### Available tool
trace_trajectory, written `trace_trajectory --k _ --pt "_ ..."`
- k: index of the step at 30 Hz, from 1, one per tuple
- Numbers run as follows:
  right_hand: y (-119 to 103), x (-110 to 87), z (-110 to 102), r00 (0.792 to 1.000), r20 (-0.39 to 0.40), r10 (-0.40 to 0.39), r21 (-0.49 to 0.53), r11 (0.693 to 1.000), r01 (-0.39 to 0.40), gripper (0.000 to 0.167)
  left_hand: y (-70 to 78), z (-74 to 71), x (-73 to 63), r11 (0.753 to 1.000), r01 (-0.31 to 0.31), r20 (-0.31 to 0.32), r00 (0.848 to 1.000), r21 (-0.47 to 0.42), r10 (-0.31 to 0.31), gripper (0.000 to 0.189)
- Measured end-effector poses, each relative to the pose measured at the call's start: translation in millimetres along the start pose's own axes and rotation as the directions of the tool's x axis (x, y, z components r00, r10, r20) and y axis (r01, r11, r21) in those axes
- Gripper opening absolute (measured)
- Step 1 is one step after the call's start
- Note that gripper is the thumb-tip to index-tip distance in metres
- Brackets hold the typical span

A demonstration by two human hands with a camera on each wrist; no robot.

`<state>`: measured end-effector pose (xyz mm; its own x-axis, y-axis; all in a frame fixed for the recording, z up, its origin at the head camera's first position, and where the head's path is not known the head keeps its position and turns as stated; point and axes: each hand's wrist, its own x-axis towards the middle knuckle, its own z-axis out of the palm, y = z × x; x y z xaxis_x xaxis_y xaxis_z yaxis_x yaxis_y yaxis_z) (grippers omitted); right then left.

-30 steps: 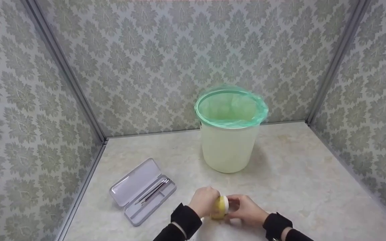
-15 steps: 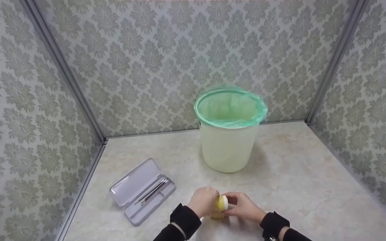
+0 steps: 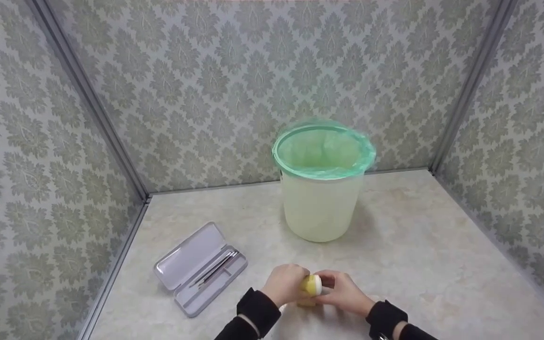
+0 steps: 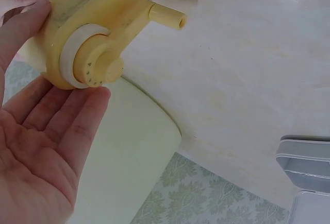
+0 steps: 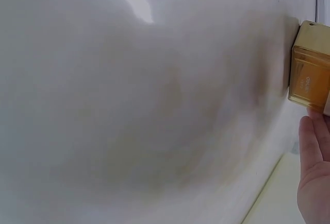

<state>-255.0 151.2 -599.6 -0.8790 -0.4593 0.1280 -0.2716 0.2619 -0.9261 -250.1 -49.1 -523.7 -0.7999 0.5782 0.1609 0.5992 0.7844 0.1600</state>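
two hands meet on one small yellow plastic piece (image 3: 310, 285) close to the near edge of the bench (image 3: 418, 245), a little right of its middle. the left hand (image 3: 285, 284) curls round the yellow body from the left; in the left wrist view its fingers (image 4: 77, 126) lie fairly straight under the piece with a thumb tip pressed on top, so the piece is held between them. that view shows a pale round dial (image 4: 82, 59) on the piece's face and a short yellow spout (image 4: 166, 16) sticking out sideways. the right hand (image 3: 343, 293) comes in from the right, its fingers bent toward the pale end of the piece; whether they pinch it or only touch it i cannot tell. the right wrist view shows only a glossy yellow block-shaped edge (image 5: 311, 67) and part of the right hand just below it, above the pale bench.

further toward the left edge lies an open grey case (image 3: 200, 268), lid folded back, with thin dark tools (image 3: 217, 268) in its tray. toward the far edge, beyond the hands, stands a pale bin (image 3: 321, 208) lined with a green bag (image 3: 324, 151) folded over its rim. patterned walls (image 3: 234, 85) close the bench on three sides.
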Motion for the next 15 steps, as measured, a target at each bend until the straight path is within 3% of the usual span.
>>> trace_trajectory --k 5,9,12,15 --pt "3 -0.1 -3 0.998 -0.067 -0.012 0.006 1.0 0.013 0.046 3.4 -0.2 11.4 0.995 -0.045 0.007 0.999 0.093 0.044 0.033" --pt "5 0.2 -8 0.989 -0.147 0.015 -0.006 1.0 -0.016 0.046 10.1 0.3 25.1 0.967 -0.086 -0.014 0.996 0.242 0.092 0.036" --pt "6 0.1 -13 0.971 -0.233 0.056 -0.028 0.998 -0.065 0.047 16.4 2.4 38.2 0.947 -0.098 -0.011 0.994 0.307 0.106 0.038" --pt "8 -0.5 -18 0.938 -0.33 0.105 -0.036 0.992 -0.123 0.048 22.5 7.4 52.6 0.93 -0.106 -0.01 0.993 0.351 0.117 0.034"
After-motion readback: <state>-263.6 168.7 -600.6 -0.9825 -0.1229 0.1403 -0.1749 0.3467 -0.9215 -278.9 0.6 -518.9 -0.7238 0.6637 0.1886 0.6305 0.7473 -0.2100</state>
